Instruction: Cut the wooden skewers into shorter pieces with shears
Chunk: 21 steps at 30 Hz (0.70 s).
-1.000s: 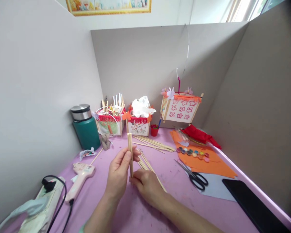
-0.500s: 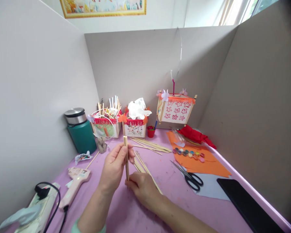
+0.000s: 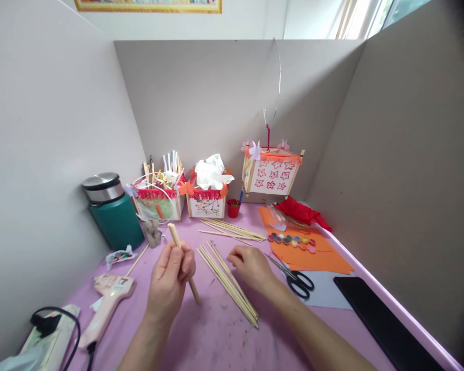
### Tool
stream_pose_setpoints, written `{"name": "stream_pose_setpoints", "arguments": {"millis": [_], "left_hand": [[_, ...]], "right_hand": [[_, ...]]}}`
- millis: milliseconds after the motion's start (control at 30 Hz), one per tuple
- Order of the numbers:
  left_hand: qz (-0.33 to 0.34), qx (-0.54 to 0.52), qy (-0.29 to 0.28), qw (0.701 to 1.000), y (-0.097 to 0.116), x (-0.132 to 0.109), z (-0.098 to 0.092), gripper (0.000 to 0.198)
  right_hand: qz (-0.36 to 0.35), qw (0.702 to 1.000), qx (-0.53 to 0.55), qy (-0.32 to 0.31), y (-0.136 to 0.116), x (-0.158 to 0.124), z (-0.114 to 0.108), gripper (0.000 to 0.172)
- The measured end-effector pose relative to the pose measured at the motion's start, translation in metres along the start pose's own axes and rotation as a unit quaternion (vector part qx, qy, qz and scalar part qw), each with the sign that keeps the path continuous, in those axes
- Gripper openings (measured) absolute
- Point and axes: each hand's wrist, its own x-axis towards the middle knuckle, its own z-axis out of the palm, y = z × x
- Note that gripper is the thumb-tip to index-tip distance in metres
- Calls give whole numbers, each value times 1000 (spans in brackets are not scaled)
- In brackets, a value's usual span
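Note:
My left hand (image 3: pixel 172 268) is closed round a few thin wooden sticks (image 3: pixel 175 236) bundled together. They tilt, with the upper ends leaning left and the lower end near the table. My right hand (image 3: pixel 251 265) has left the bundle and is just right of a loose group of wooden sticks (image 3: pixel 232 288) lying diagonally on the table. Its fingers are curled together, and whatever they might hold is hidden. Farther back lies another pile of sticks (image 3: pixel 235 230).
Scissors (image 3: pixel 294 278), orange felt (image 3: pixel 320 260), a paint set (image 3: pixel 292 239) and a black slab (image 3: pixel 386 314) lie right. A glue gun (image 3: pixel 110 304), power strip (image 3: pixel 54 335) and green bottle (image 3: pixel 118 221) stand left. Behind are decorated boxes (image 3: pixel 206 206) and a hanging lantern (image 3: pixel 272 175).
My right hand has let go of the bundle's lower end and moved right, past the loose sticks. The bundle in my left hand has gone from upright to tilted. The view has shifted slightly.

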Motion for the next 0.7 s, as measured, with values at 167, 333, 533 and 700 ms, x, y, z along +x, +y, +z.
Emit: {"name": "stream_pose_setpoints", "arguments": {"millis": [167, 333, 533, 700], "left_hand": [[22, -4, 47, 999, 2, -1, -4, 16], [32, -25, 96, 995, 5, -2, -10, 14], [33, -9, 96, 995, 2, -4, -10, 14], [26, -29, 109, 993, 4, -2, -13, 16]], "right_hand": [[61, 990, -108, -73, -1, 1, 6, 15], [65, 983, -150, -84, -10, 3, 15, 20], [63, 980, -163, -96, -6, 6, 18, 19], [66, 981, -155, -95, 1, 7, 18, 16]]}}
